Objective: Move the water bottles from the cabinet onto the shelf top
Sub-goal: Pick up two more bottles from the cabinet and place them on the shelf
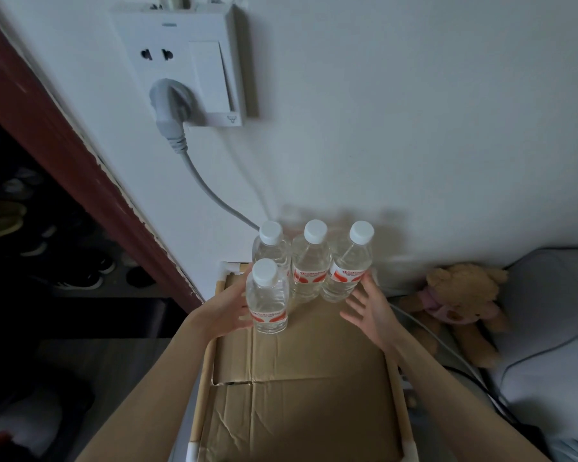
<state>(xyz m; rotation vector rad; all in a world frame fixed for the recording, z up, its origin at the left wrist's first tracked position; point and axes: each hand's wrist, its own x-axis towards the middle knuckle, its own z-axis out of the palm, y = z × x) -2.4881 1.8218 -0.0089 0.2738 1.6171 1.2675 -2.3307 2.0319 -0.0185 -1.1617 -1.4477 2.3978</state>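
Note:
Several clear water bottles with white caps and red-and-white labels stand upright on the cardboard-covered shelf top (301, 388). Three form a row by the wall: a left one (270, 243), a middle one (311, 261) and a right one (349, 265). A fourth bottle (268, 296) stands in front of the left one. My left hand (229, 306) rests against the front bottle's left side, fingers spread. My right hand (369, 310) is open, its fingertips touching the base of the right bottle. The cabinet is not in view.
A wall socket (184, 61) with a grey plug (171, 108) and cable hangs above the bottles. A teddy bear (461, 301) lies on a grey bed (544, 295) at the right. Dark shoe shelves (30, 228) sit behind a red-brown frame on the left.

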